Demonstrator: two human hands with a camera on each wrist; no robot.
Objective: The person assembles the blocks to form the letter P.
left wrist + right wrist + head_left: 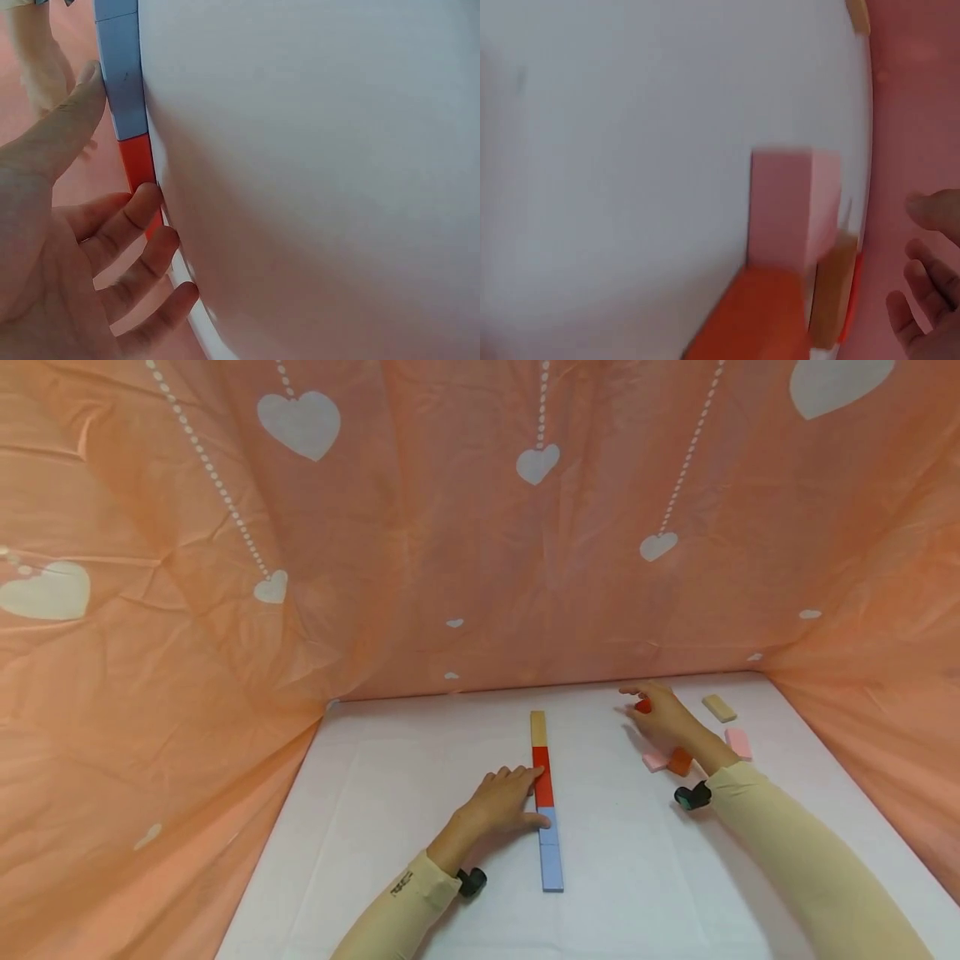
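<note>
A straight row of blocks runs away from me: blue blocks (pixel 551 867) nearest, a red stretch (pixel 543 789) in the middle, a tan block (pixel 537 728) at the far end. My left hand (pixel 504 803) rests along the row's left side, its thumb by a blue block (pixel 124 82) and fingertips at the red part (pixel 136 165). To the right, my right hand (pixel 663 718) hovers with fingers spread over loose blocks. A red block (pixel 642 705) shows beside its fingers, and no block is seen between them in the right wrist view.
Near the right wrist lie an orange block (pixel 680 762) and a pink block (pixel 654 762). Farther right are another pink block (pixel 738 744) and a tan block (pixel 719 708). An orange cloth with white hearts (pixel 480 543) surrounds the white table (pixel 397 760) at back and sides.
</note>
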